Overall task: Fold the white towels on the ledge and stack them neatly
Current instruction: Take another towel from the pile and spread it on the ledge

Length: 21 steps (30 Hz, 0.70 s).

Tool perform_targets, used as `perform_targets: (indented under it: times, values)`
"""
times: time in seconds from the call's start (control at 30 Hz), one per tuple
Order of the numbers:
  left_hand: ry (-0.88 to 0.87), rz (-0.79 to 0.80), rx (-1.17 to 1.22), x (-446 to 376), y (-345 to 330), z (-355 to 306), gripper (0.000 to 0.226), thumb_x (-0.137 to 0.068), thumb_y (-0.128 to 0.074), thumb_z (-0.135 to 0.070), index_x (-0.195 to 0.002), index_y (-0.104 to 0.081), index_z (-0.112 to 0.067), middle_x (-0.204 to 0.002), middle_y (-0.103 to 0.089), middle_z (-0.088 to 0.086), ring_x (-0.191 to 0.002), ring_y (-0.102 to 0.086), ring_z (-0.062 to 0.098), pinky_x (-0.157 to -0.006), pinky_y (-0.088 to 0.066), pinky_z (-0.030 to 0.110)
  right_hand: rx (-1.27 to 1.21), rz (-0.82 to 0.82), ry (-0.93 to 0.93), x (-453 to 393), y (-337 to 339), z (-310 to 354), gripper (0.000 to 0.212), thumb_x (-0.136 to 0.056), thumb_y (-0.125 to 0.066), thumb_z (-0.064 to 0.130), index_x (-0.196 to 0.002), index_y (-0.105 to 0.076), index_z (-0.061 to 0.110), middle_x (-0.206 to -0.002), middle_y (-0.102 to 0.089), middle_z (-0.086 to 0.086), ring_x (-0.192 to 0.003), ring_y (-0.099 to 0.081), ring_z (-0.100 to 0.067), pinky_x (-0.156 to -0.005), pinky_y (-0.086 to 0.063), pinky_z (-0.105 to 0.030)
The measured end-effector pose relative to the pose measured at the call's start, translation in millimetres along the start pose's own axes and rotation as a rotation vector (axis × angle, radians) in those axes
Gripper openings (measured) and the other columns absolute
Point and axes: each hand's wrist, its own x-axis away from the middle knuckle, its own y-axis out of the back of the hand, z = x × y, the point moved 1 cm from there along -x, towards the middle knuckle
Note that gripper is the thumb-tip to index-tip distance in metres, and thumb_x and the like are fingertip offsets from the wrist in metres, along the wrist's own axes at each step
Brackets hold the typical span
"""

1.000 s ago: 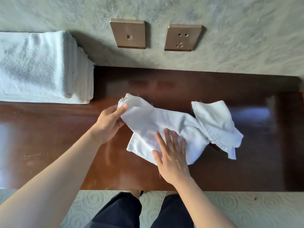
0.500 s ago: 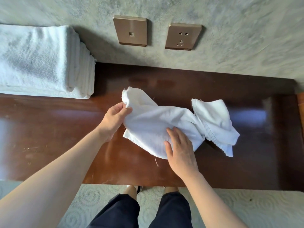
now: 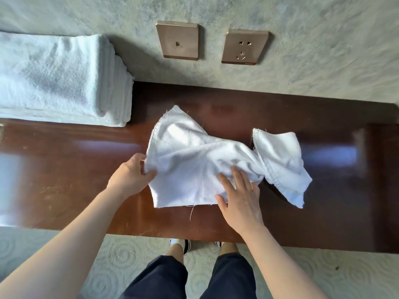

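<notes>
Head view: we see a crumpled white towel (image 3: 194, 160) lying mid-ledge (image 3: 75, 169), its right end twisted and bunched. Our left hand (image 3: 131, 175) pinches the towel's left edge between thumb and curled fingers. Our right hand (image 3: 239, 197) lies flat on the towel's near right corner, fingers straight and slightly spread, pressing it to the wood. A loose thread hangs off the near hem. A stack (image 3: 60, 80) of folded white towels sits at the ledge's far left, against the wall, well apart from the loose one. Two brass plates (image 3: 177, 41) are on the wall above.
</notes>
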Motion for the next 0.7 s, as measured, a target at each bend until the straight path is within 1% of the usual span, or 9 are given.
perform_targets:
  times: [0.1,0.2,0.27,0.33,0.43,0.5,0.53,0.63,0.7]
  values:
    - [0.035,-0.325,-0.029,11,-3,-11,0.054,-0.086,-0.066,-0.034,-0.132,-0.040,-0.023,-0.116,-0.062,0.001,-0.106,-0.061,0.029,-0.078,-0.050,0.042,-0.063,-0.055,0.048,5,2,-6,0.046,-0.096,-0.059,0.039,-0.140,-0.053,0.024,-0.160,-0.034,-0.009,-0.147,-0.033,-0.028,-0.105,-0.042,-0.052]
    - [-0.378,-0.479,-0.038,19,-33,-54,0.040,-0.090,-0.063,-0.026,-0.127,-0.051,-0.021,-0.117,-0.056,0.003,-0.109,-0.058,0.027,-0.071,-0.051,0.042,-0.215,-0.243,0.036,9,15,-15,0.034,-0.097,-0.058,0.026,-0.129,-0.058,0.017,-0.136,-0.055,-0.008,-0.127,-0.051,-0.027,-0.100,-0.050,-0.048]
    - [-0.594,-0.378,-0.028,23,-66,-89,0.032,-0.090,-0.062,-0.025,-0.121,-0.059,-0.016,-0.116,-0.057,0.005,-0.106,-0.059,0.030,-0.082,-0.053,0.045,-0.232,-0.415,-0.065,5,33,-28,0.028,-0.096,-0.062,0.019,-0.123,-0.060,0.013,-0.117,-0.060,-0.007,-0.109,-0.056,-0.026,-0.093,-0.051,-0.045]
    - [-0.703,-0.280,-0.078,32,-102,-120,0.035,-0.089,-0.064,-0.028,-0.122,-0.059,-0.016,-0.128,-0.055,0.007,-0.116,-0.054,0.030,-0.093,-0.050,0.044,-0.177,-0.508,-0.201,-7,52,-47,0.029,-0.090,-0.071,0.019,-0.117,-0.063,0.011,-0.108,-0.062,-0.010,-0.100,-0.058,-0.030,-0.085,-0.049,-0.044]
    - [-0.818,-0.239,-0.150,48,-142,-154,0.052,-0.078,-0.079,-0.025,-0.122,-0.051,-0.022,-0.139,-0.045,0.010,-0.135,-0.037,0.028,-0.099,-0.049,0.045,-0.011,-0.304,-0.298,-28,70,-72,0.030,-0.088,-0.074,0.031,-0.110,-0.067,0.013,-0.106,-0.066,-0.012,-0.101,-0.058,-0.037,-0.082,-0.046,-0.044]
    - [-0.765,-0.193,-0.201,54,-158,-165,0.066,-0.076,-0.084,-0.024,-0.130,-0.046,-0.028,-0.143,-0.034,0.009,-0.146,-0.025,0.033,-0.109,-0.043,0.049,-0.044,-0.200,-0.262,-36,77,-88,0.019,-0.097,-0.061,0.033,-0.100,-0.066,0.015,-0.099,-0.069,-0.011,-0.098,-0.058,-0.037,-0.079,-0.044,-0.043]
    - [-0.716,-0.146,-0.256,56,-162,-166,0.073,-0.080,-0.081,-0.030,-0.139,-0.039,-0.033,-0.150,-0.025,0.010,-0.152,-0.011,0.036,-0.117,-0.032,0.052,-0.137,-0.214,-0.276,-38,81,-97,0.021,-0.099,-0.057,0.032,-0.093,-0.064,0.014,-0.094,-0.069,-0.012,-0.095,-0.059,-0.039,-0.077,-0.043,-0.043]
    - [-0.569,0.008,-0.468,54,-167,-166,0.091,-0.093,-0.063,-0.049,-0.157,0.003,-0.044,-0.164,0.021,0.013,-0.148,0.029,0.040,-0.123,0.003,0.056,-0.478,-0.366,-0.523,-40,100,-138,0.024,-0.101,-0.050,0.028,-0.090,-0.062,0.010,-0.097,-0.068,-0.021,-0.093,-0.060,-0.043,-0.076,-0.043,-0.044]
    - [-0.584,0.026,-0.471,51,-167,-157,0.095,-0.093,-0.061,-0.051,-0.154,0.011,-0.047,-0.163,0.029,0.011,-0.145,0.034,0.040,-0.121,0.009,0.057,-0.623,-0.519,-0.696,-38,115,-174,0.025,-0.102,-0.048,0.027,-0.097,-0.064,0.008,-0.103,-0.068,-0.021,-0.099,-0.061,-0.041,-0.079,-0.042,-0.040]
